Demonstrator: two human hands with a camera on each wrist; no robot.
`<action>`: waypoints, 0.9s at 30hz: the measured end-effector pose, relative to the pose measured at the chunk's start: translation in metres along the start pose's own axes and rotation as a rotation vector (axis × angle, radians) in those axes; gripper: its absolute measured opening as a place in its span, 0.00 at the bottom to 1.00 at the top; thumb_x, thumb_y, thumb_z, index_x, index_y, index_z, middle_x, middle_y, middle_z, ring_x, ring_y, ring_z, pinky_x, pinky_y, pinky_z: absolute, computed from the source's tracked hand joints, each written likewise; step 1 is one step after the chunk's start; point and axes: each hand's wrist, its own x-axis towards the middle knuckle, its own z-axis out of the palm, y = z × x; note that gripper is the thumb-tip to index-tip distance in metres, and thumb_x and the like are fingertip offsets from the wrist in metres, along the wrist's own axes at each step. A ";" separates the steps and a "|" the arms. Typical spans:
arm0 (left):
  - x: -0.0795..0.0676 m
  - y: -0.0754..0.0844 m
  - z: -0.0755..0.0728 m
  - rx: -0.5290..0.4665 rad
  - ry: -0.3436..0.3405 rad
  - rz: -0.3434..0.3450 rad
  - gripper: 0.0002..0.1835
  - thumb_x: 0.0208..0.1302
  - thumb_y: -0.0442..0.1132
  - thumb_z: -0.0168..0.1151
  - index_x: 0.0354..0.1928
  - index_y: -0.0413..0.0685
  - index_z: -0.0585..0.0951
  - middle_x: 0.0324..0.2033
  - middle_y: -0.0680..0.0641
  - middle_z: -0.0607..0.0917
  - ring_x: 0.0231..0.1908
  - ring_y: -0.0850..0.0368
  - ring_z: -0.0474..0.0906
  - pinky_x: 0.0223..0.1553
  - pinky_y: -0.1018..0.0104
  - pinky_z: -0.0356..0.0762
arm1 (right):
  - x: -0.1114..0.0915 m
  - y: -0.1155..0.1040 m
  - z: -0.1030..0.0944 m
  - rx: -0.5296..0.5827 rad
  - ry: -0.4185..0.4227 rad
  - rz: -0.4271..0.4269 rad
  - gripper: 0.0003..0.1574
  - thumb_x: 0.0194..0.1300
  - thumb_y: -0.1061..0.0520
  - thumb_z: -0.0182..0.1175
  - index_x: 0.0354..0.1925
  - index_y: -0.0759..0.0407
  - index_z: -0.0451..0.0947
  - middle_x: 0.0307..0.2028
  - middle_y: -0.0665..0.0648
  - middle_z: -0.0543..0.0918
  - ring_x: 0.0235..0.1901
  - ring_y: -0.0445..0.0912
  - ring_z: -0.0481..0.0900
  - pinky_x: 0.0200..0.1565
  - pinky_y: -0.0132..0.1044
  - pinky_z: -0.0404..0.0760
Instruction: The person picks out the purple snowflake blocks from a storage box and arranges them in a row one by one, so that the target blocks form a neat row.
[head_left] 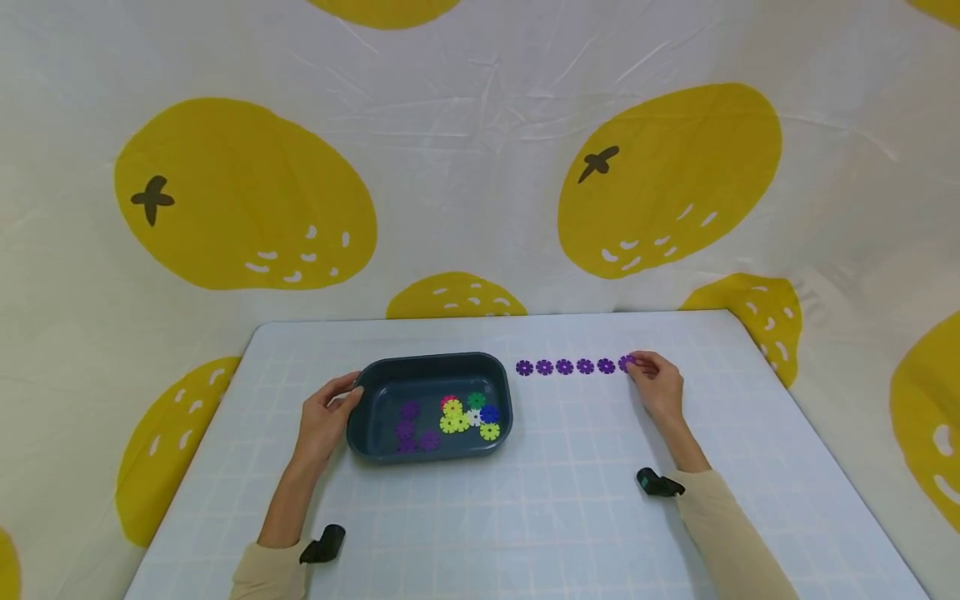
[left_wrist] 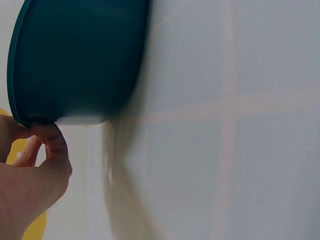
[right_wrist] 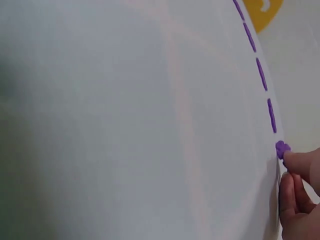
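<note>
Left hand (head_left: 322, 419) pinched tray (head_left: 423, 379) at one end, apparently steadying it; right hand (head_left: 661, 387) pinched purple disc (head_left: 625, 364) ending row (head_left: 565, 367), presumably for even spacing.

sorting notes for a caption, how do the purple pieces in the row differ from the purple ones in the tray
The row pieces form a straight, spaced line along the table; the purple tray pieces are loosely clustered inside the dark tray. The row's end piece is pinched by the right hand, while no hand touches the purple tray pieces. Both groups are purple with a notched, round outline.
</note>
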 end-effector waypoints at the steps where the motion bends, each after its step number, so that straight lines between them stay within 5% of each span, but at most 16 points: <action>1: 0.000 0.000 0.000 -0.001 0.000 0.001 0.23 0.74 0.36 0.64 0.67 0.36 0.77 0.56 0.38 0.76 0.38 0.69 0.80 0.43 0.80 0.75 | 0.000 0.000 0.000 -0.013 -0.002 -0.012 0.15 0.73 0.60 0.63 0.54 0.67 0.83 0.47 0.66 0.85 0.42 0.47 0.78 0.40 0.17 0.71; 7: 0.000 0.001 0.000 0.004 0.001 -0.004 0.23 0.74 0.37 0.63 0.67 0.37 0.77 0.57 0.38 0.76 0.39 0.68 0.80 0.42 0.80 0.75 | 0.002 -0.001 -0.002 -0.106 -0.051 -0.086 0.14 0.74 0.64 0.61 0.53 0.70 0.82 0.47 0.70 0.82 0.46 0.57 0.79 0.47 0.33 0.73; 11: 0.000 -0.001 0.000 0.003 0.002 -0.005 0.23 0.74 0.37 0.64 0.67 0.37 0.77 0.57 0.38 0.76 0.38 0.69 0.80 0.41 0.80 0.74 | 0.004 -0.001 -0.002 -0.102 -0.060 -0.074 0.16 0.74 0.64 0.60 0.55 0.71 0.81 0.49 0.70 0.80 0.48 0.59 0.78 0.49 0.35 0.73; 17: 0.000 0.001 -0.001 0.004 -0.002 0.000 0.23 0.74 0.37 0.63 0.67 0.37 0.77 0.55 0.39 0.76 0.37 0.69 0.79 0.38 0.79 0.74 | -0.002 -0.011 0.000 -0.063 -0.044 -0.058 0.17 0.77 0.60 0.57 0.56 0.70 0.79 0.48 0.68 0.80 0.48 0.55 0.77 0.51 0.35 0.72; 27: 0.001 0.000 -0.001 0.001 -0.003 -0.007 0.23 0.74 0.37 0.63 0.67 0.37 0.77 0.57 0.38 0.76 0.38 0.68 0.79 0.38 0.79 0.74 | -0.009 -0.038 0.013 0.000 -0.117 -0.152 0.14 0.75 0.62 0.58 0.53 0.70 0.80 0.46 0.67 0.84 0.45 0.54 0.79 0.44 0.20 0.71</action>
